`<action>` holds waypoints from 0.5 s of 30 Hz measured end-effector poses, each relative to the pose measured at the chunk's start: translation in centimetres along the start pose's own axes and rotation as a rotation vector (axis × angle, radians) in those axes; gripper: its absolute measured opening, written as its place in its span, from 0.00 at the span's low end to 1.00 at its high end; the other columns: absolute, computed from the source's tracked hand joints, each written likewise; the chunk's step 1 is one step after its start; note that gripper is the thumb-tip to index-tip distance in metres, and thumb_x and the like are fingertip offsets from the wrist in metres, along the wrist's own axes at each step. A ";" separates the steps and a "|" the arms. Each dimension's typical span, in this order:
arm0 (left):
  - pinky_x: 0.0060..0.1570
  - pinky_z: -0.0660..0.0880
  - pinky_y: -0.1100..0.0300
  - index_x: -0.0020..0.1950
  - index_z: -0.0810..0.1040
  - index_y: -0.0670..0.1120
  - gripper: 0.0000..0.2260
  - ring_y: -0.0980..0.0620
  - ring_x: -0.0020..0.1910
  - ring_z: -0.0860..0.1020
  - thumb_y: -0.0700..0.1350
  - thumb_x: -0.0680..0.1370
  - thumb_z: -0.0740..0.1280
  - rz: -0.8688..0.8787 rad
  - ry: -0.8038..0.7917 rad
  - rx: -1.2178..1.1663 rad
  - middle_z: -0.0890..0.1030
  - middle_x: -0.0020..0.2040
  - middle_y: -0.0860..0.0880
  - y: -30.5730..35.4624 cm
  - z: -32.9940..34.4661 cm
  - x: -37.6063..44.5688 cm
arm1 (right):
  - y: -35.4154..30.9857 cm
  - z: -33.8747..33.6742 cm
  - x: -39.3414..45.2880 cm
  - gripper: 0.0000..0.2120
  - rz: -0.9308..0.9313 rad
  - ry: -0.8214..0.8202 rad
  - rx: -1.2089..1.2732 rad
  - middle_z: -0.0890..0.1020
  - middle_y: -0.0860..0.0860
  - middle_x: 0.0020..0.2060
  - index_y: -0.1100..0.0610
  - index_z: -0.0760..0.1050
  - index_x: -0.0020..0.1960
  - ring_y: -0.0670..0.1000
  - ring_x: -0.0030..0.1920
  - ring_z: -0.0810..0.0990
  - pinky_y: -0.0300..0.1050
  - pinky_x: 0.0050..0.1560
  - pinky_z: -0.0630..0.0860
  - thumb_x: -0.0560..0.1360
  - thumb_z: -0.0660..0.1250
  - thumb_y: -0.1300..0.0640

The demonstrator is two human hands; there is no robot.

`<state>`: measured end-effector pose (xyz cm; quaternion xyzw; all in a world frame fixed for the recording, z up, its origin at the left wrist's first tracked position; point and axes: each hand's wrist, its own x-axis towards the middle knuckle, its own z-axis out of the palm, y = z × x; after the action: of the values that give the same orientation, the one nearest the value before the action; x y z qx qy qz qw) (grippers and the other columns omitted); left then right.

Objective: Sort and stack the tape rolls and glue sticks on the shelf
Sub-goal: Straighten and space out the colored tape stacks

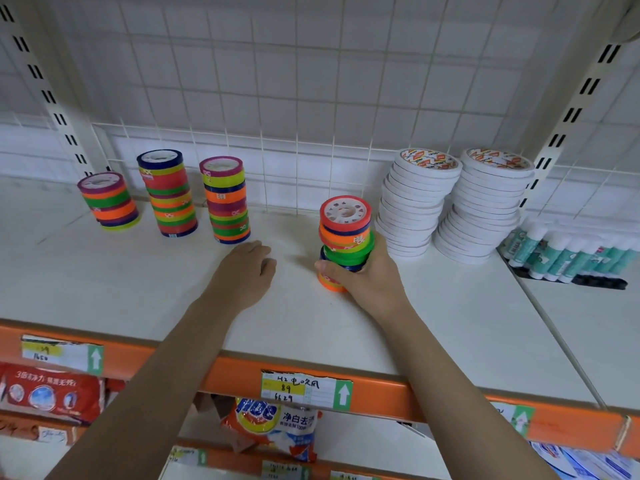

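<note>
On the white shelf my right hand grips a leaning stack of coloured tape rolls, thumb across its lower front. My left hand rests on the shelf just left of it, fingers loosely curled, holding nothing. Three more coloured tape stacks stand at the back left: a short one, a taller one and another. Two tall stacks of white tape rolls stand at the back right. Glue sticks with green labels lie in a row at the far right.
A white wire grid backs the shelf. Slotted uprights stand at both sides. An orange front rail carries price labels. Detergent bags lie on the lower shelf.
</note>
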<state>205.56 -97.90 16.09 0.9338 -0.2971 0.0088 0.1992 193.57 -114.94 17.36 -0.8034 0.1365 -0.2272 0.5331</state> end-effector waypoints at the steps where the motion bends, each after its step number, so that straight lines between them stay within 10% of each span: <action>1: 0.70 0.56 0.59 0.72 0.66 0.42 0.19 0.48 0.73 0.61 0.46 0.82 0.55 0.001 -0.001 0.002 0.64 0.73 0.44 0.0 0.0 0.0 | 0.0 0.2 0.0 0.31 0.018 0.008 -0.005 0.77 0.41 0.51 0.48 0.65 0.60 0.39 0.49 0.76 0.27 0.45 0.71 0.63 0.78 0.48; 15: 0.70 0.56 0.59 0.72 0.65 0.41 0.19 0.48 0.73 0.61 0.46 0.82 0.54 -0.004 -0.004 0.000 0.64 0.73 0.45 0.0 0.1 0.1 | -0.6 0.1 -0.4 0.30 0.036 0.085 -0.061 0.73 0.39 0.45 0.50 0.62 0.55 0.38 0.44 0.74 0.26 0.41 0.71 0.63 0.78 0.50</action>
<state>205.59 -98.00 15.97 0.9344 -0.2957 0.0064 0.1985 193.28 -114.49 17.77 -0.8064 0.1802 -0.2472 0.5061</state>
